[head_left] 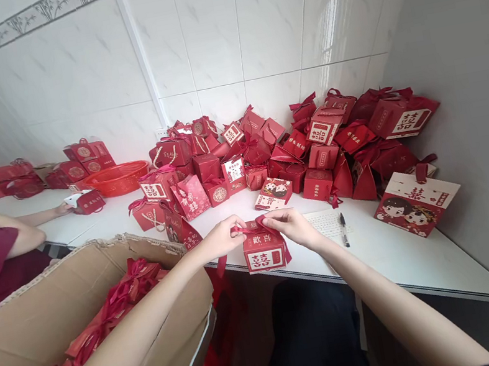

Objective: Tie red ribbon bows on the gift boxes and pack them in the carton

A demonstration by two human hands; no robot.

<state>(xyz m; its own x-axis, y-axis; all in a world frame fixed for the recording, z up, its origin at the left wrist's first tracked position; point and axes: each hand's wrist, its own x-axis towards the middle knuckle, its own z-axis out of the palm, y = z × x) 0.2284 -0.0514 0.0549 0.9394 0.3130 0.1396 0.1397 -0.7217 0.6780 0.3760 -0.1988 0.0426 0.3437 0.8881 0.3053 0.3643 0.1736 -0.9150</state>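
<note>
A red gift box [264, 250] with white lettering and a pale double-happiness panel stands at the table's front edge, between my hands. Red ribbon [249, 229] runs across its top, and loose ends hang down on both sides. My left hand [229, 234] pinches the ribbon at the upper left of the box. At the upper right, my right hand [286, 225] has its thumb and fingers closed on the ribbon too. The fingers partly cover the top of the box. Just behind it lies a box with cartoon faces [276, 192].
Red gift boxes [312, 152] are heaped along the wall. A pen [344, 230] rests on a paper sheet [322, 220] at right, near a larger cartoon box [418, 203]. A cardboard carton [110, 257] holds more boxes. Left are a red basin [118, 179] and another person's arm [17, 232].
</note>
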